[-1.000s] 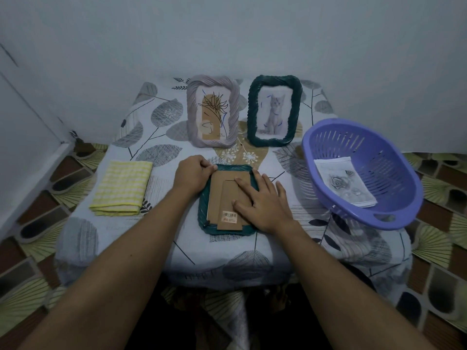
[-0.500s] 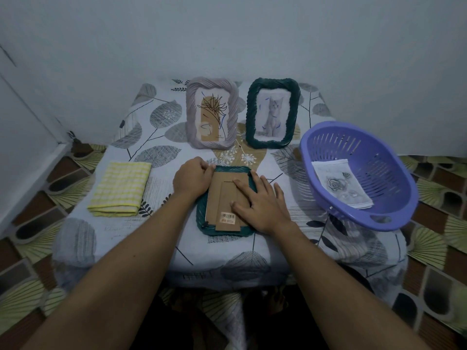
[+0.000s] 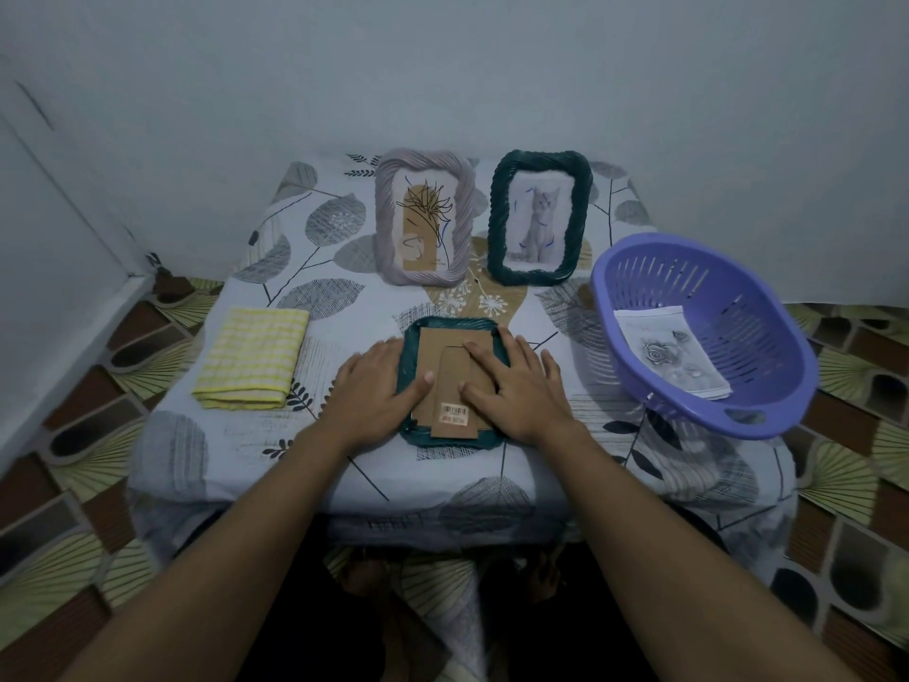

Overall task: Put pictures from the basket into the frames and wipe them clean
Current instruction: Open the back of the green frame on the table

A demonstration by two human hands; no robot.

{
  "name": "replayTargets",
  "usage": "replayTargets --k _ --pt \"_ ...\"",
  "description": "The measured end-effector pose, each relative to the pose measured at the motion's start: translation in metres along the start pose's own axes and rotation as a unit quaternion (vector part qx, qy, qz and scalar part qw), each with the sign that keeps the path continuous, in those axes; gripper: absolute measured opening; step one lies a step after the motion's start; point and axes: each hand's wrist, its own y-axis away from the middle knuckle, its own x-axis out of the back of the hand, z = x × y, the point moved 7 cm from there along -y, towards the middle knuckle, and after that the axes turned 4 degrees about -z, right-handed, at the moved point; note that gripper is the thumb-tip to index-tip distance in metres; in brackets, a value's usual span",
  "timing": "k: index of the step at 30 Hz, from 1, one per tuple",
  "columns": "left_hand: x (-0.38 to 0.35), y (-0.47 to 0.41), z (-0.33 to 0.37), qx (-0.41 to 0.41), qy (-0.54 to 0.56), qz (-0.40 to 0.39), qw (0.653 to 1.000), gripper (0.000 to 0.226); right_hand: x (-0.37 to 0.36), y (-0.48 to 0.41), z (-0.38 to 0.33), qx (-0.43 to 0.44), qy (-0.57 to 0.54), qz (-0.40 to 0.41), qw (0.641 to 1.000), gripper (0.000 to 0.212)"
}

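Your left hand (image 3: pixel 376 386) lies flat over the left edge of the dark green frame (image 3: pixel 455 323), fingers straight and together, with the thumb tip on the cardboard backing (image 3: pixel 435 354). Your right hand (image 3: pixel 516 393) lies flat on the right part of the backing, fingers straight and slightly spread; it grips nothing. The frame lies face down at the front centre of the table (image 3: pixel 319 297), which is covered with a leaf-patterned cloth. A cardboard stand strip with a barcode label (image 3: pixel 453 412) lies flat on the backing, between your two hands.

The purple basket (image 3: pixel 772 337) sits tilted at the right edge of the table, well apart from the frame. A rose picture (image 3: pixel 669 356) lies inside it.

Two frames stand upright at the back of the table, side by side:
- the pale grey frame (image 3: pixel 388 228), on the left, holds a plant drawing;
- the second green frame (image 3: pixel 497 219), on the right, holds a cat picture.

A folded yellow checked cloth (image 3: pixel 253 356) lies to the left of your left hand, not touching it.
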Motion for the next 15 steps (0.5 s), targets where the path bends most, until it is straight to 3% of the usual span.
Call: replayTargets --k 6,11,15 --pt "-0.009 0.003 -0.003 0.009 -0.050 0.013 0.999 0.098 0.001 -0.001 0.000 -0.005 -0.018 -0.006 1.000 0.063" --pt "-0.007 0.002 -0.006 0.007 -0.049 0.034 0.998 0.099 0.011 -0.009 0.002 -0.042 -0.086 0.018 0.995 0.049" --pt "-0.006 0.000 -0.007 0.007 -0.047 0.038 0.998 0.093 0.024 -0.020 0.003 -0.106 -0.172 0.088 0.975 0.040"
